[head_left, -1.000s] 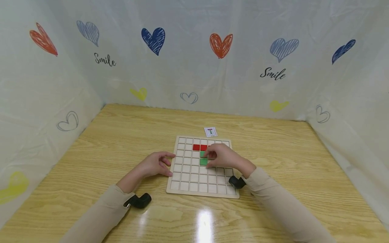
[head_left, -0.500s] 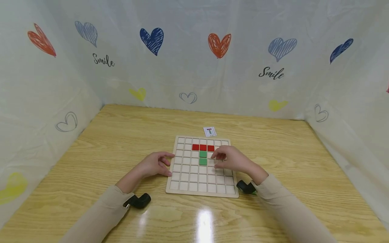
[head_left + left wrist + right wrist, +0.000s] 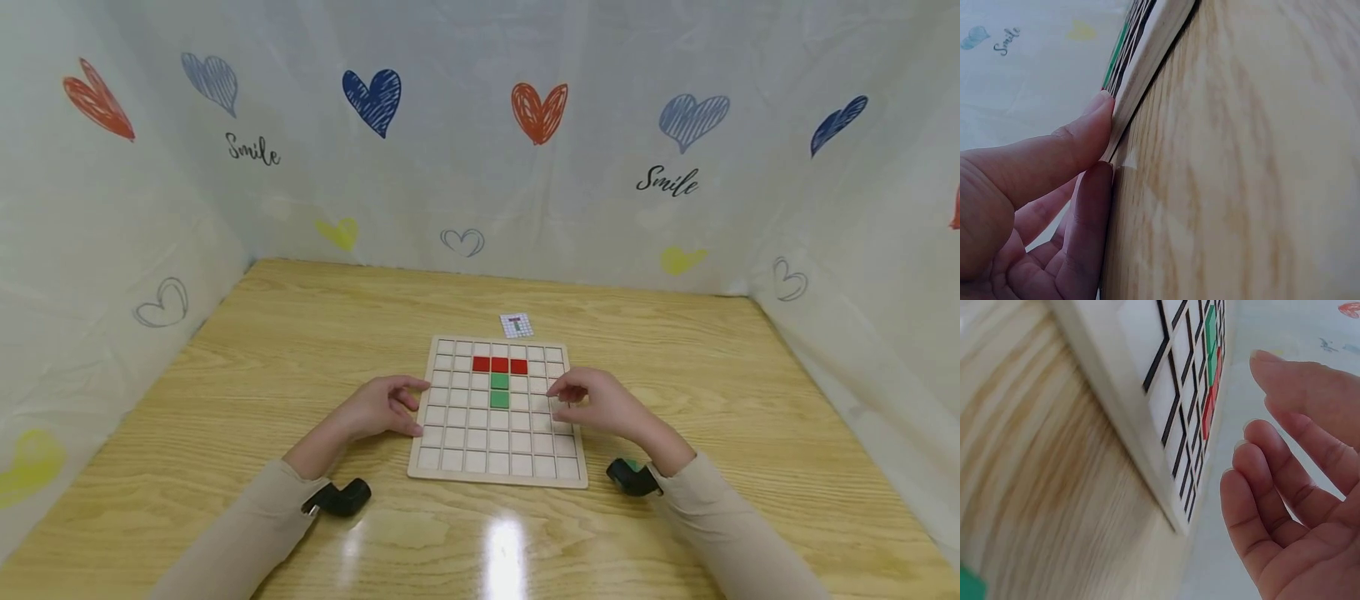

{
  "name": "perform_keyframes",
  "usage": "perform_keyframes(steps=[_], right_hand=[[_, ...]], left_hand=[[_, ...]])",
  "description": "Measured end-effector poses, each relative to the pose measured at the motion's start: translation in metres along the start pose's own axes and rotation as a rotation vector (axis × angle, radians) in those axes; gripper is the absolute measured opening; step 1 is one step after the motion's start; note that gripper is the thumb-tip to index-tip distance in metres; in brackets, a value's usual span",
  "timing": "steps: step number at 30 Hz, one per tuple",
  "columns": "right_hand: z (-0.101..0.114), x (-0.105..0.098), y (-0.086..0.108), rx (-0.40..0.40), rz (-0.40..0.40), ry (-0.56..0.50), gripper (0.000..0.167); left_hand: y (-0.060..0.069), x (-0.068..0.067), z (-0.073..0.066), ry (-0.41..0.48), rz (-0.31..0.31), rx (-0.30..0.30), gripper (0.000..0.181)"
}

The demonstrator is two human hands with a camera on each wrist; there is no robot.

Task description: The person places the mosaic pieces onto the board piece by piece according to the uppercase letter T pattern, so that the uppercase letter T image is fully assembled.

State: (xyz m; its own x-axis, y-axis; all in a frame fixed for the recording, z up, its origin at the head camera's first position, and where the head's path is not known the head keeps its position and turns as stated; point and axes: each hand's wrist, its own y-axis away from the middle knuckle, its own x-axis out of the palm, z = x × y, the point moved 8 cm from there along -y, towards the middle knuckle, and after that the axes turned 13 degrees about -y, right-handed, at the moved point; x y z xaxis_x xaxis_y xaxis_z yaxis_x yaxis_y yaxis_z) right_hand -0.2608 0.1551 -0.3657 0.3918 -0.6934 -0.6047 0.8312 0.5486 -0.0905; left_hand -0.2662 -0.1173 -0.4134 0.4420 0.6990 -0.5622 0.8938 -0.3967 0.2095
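A pale wooden grid board lies on the table. Set in its cells are a row of three red tiles and, under the middle one, two green tiles in a column. My left hand touches the board's left edge with thumb and fingertips; in the left wrist view the thumb meets the rim. Over the board's right edge hovers my right hand, fingers loosely bent and nothing between them. Another green tile lies on the table right of the board, partly hidden by the right wrist camera.
Behind the board lies a small card with a T-shaped pattern on a grid. Black wrist cameras jut out below both cuffs. A white curtain printed with hearts surrounds the wooden table.
My right hand has drawn back to the right from the green tiles, uncovering the third red tile and the green tile on the table. The left hand stays at the board's edge.
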Motion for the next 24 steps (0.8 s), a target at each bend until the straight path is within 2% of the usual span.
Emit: perform_keyframes(steps=[6,19,24], right_hand=[[-0.007,-0.01,0.015,0.025,-0.044,-0.004,0.023],[-0.014,-0.024,0.041,-0.01,-0.102,0.016,0.023],[-0.021,-0.026,0.05,0.031,-0.106,0.029,0.021]], left_hand=[[0.0,0.0,0.0,-0.005,0.002,-0.002,0.066],[-0.001,-0.001,0.001,-0.009,0.0,-0.018,0.067],[-0.001,0.0,0.0,-0.008,0.001,-0.016,0.067]])
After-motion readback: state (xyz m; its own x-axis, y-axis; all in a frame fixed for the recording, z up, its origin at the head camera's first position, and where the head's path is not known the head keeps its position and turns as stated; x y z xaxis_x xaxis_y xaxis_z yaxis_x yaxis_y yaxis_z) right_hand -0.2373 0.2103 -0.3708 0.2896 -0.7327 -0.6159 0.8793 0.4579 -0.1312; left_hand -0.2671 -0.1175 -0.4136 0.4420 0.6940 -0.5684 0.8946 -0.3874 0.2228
